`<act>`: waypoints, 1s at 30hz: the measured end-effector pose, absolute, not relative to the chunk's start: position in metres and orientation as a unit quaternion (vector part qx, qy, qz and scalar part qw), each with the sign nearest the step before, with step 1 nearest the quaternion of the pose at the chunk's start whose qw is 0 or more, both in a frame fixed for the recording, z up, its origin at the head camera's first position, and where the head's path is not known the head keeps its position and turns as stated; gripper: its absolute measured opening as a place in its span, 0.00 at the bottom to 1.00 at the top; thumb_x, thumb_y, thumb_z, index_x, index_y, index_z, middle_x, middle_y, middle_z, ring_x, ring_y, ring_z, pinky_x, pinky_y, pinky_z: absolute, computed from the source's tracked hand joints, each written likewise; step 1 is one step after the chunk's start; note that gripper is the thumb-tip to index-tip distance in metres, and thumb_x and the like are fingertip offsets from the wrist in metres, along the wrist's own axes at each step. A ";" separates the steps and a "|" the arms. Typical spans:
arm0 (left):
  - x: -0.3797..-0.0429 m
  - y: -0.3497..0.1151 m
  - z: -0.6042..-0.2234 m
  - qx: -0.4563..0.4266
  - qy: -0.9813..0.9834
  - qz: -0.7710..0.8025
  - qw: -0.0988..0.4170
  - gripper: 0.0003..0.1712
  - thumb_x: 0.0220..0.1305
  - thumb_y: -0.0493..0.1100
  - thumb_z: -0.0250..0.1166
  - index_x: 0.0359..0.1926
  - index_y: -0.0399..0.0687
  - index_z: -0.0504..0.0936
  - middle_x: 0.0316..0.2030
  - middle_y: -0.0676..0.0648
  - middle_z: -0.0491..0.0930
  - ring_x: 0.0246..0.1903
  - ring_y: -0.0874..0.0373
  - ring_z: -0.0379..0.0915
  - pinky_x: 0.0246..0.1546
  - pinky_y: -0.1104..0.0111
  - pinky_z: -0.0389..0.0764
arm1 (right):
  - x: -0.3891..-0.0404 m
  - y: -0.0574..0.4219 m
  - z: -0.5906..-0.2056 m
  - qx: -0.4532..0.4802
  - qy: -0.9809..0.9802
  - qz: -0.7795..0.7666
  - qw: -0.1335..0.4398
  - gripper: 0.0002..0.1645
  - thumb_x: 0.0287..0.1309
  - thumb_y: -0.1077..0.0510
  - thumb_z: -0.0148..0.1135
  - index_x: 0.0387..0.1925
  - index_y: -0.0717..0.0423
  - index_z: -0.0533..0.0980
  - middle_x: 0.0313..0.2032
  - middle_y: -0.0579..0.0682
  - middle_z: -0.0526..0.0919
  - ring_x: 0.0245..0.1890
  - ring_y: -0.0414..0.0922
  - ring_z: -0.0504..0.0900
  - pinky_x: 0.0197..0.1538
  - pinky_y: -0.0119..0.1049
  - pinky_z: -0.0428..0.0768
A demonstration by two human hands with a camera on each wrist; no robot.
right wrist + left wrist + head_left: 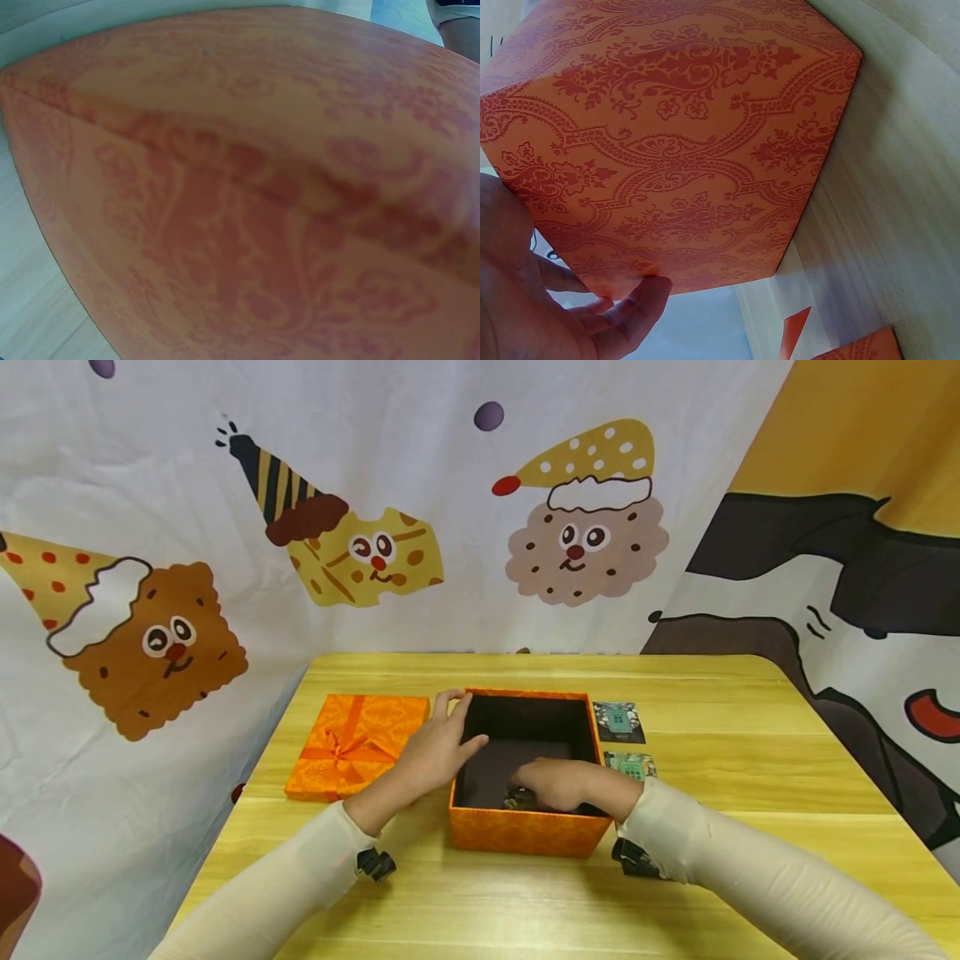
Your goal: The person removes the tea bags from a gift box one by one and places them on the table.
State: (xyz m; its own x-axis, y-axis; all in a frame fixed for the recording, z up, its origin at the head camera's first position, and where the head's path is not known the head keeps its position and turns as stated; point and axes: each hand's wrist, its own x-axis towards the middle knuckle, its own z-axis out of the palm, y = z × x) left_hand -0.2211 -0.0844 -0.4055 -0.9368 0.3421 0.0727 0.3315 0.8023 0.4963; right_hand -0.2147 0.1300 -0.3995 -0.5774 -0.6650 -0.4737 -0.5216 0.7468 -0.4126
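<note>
An orange patterned gift box (517, 832), open-topped with a dark lining, stands on the table. My left hand (438, 747) holds its left wall near the far corner, thumb over the rim; in the left wrist view its fingers (641, 307) touch the outside. My right hand (558, 783) reaches down into the box over the right wall. Its fingers grip a small dark patterned piece (519, 798) by the near wall, mostly hidden by hand and rim. In the right wrist view, the box's outer wall (225, 247) fills the picture and hides the hand.
The orange lid (318, 777) with a ribbon bow lies left of the box. To the right lie two flat square dark floral packets with green labels, the far packet (619, 723) and the near packet (637, 763), partly behind my forearm. A printed cloth (465, 627) hangs behind the table.
</note>
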 end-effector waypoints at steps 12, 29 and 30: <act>-0.221 -0.083 -0.406 0.177 0.947 0.266 0.013 0.45 0.74 0.54 0.64 0.81 0.43 0.56 0.75 0.39 0.55 0.18 0.56 0.67 0.18 0.67 0.70 | -0.217 0.133 -0.401 -0.363 0.866 -0.163 0.303 0.19 0.70 0.69 0.56 0.58 0.57 0.81 0.50 0.48 0.86 0.49 0.46 0.84 0.55 0.44 0.81; -0.221 -0.084 -0.407 0.174 0.947 0.270 0.015 0.45 0.74 0.54 0.64 0.81 0.42 0.55 0.75 0.39 0.54 0.16 0.56 0.65 0.16 0.67 0.69 | -0.221 0.137 -0.392 -0.248 0.819 -0.399 0.330 0.17 0.69 0.69 0.60 0.54 0.50 0.77 0.56 0.55 0.75 0.16 0.42 0.63 0.27 0.36 0.70; -0.221 -0.084 -0.407 0.174 0.947 0.269 0.015 0.45 0.74 0.54 0.64 0.81 0.42 0.55 0.75 0.39 0.54 0.17 0.56 0.65 0.16 0.67 0.69 | -0.221 0.138 -0.390 -0.246 0.821 -0.398 0.327 0.17 0.69 0.68 0.60 0.54 0.49 0.77 0.55 0.55 0.75 0.16 0.41 0.62 0.26 0.36 0.69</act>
